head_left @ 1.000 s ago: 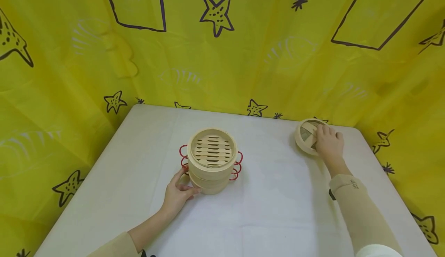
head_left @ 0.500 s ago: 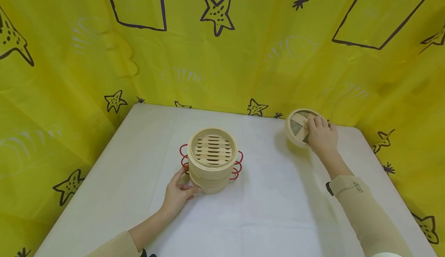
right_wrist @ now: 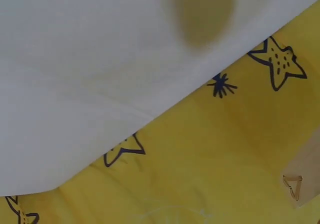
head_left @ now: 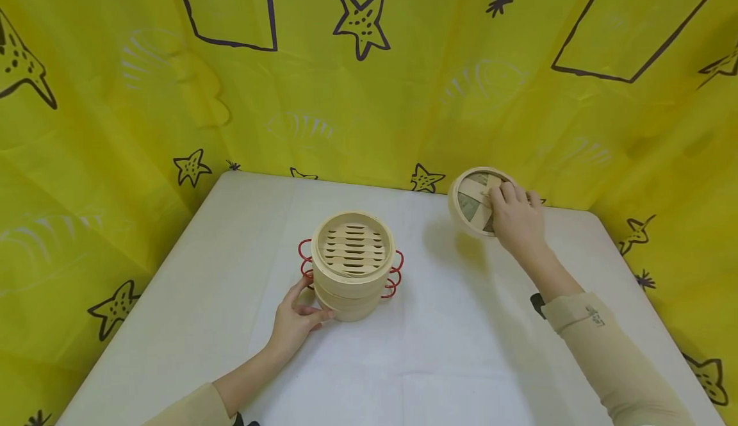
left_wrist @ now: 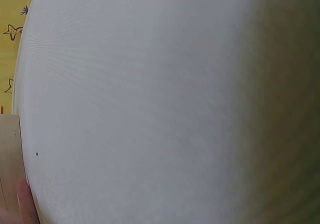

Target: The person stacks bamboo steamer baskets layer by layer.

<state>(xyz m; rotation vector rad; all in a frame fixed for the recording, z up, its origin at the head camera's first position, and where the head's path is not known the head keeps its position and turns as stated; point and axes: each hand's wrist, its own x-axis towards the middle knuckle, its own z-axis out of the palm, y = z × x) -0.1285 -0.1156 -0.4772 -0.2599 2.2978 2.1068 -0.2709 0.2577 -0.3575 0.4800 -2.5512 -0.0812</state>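
In the head view, a stacked bamboo steamer (head_left: 352, 291) stands mid-table, its slatted top tier uncovered and red loop handles on both sides. My left hand (head_left: 293, 323) grips its lower left side, thumb at the front and fingers by the red loops. Part of the steamer wall (left_wrist: 9, 159) shows at the left wrist view's edge, a fingertip (left_wrist: 26, 199) against it. My right hand (head_left: 519, 221) holds the round bamboo steamer lid (head_left: 474, 198) by its middle, tilted and raised off the table. A stitched piece of its rim (right_wrist: 304, 176) shows in the right wrist view.
A white cloth covers the table (head_left: 438, 349). Yellow curtain (head_left: 369, 106) with starfish drawings stands right behind the table's far edge and along both sides. The lid's shadow falls on the cloth right of the steamer.
My right hand has lifted the lid off the far right of the table and carried it left, toward the steamer. My left hand and the steamer have stayed in place.
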